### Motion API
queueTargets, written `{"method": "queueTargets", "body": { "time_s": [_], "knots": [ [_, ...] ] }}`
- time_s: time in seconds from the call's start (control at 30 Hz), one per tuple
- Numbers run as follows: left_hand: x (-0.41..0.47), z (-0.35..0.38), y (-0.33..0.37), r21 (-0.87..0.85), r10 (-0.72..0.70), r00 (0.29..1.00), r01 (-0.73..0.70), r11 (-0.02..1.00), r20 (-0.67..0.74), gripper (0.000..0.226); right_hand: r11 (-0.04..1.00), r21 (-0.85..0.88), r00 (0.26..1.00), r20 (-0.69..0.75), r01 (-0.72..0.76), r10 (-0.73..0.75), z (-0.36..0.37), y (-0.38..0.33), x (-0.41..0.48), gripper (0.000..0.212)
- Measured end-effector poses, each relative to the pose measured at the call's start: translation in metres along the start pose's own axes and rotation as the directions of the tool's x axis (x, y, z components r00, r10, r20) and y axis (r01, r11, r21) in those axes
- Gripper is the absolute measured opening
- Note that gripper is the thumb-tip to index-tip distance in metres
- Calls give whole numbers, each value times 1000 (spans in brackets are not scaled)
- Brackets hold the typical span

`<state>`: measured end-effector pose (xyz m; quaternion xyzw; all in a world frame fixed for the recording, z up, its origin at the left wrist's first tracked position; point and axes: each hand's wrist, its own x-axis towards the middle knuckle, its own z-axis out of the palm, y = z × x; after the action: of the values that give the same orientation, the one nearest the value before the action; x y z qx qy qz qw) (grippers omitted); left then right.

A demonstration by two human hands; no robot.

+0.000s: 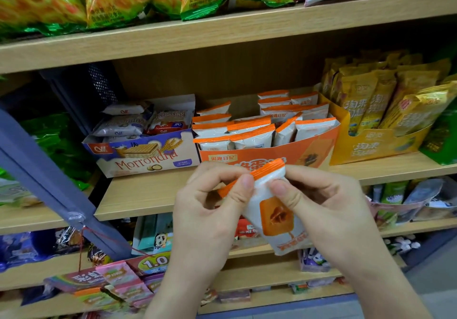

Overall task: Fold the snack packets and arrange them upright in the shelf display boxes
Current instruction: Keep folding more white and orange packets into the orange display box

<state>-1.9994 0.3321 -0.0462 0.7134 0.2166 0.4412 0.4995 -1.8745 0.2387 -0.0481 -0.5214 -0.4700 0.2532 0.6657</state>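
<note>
The orange cardboard display box (269,152) stands on the wooden middle shelf (153,190), with the purple-and-white wafer box (146,155) just left of it and the yellow cardboard display box (376,143) just right. White packets with orange top seals (249,133) stand upright inside it. In front of it and slightly below, the left hand (212,210) and right hand (321,205) pinch one white snack packet with an orange seal (269,210) between them.

Body in view: two hands and forearms only. Left hand (210,210) bare, no glove, ring or watch visible. Right hand (319,207) bare, likewise unadorned. Both forearms bare to bottom edge of frame; no sleeve or cuff seen. Fingers (247,182) w/ short, plain nails, no polish. No markings, bandages or straps noted on either limb.
</note>
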Motion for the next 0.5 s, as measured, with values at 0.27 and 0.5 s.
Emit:
{"method": "queueTargets", "body": {
  "time_s": [0.27, 0.5],
  "knots": [
    [7, -5, -6, 129, 227, 974, -227, 965, 12, 5, 956, -290, 997, 71, 45, -26, 2, -4, 0, 36],
    [9, -8, -7, -142, -31, 993, 15, 990, -110, 15, 900, -426, 990, 131, 95, -43, -6, -5, 0, 33]
  ]
}}
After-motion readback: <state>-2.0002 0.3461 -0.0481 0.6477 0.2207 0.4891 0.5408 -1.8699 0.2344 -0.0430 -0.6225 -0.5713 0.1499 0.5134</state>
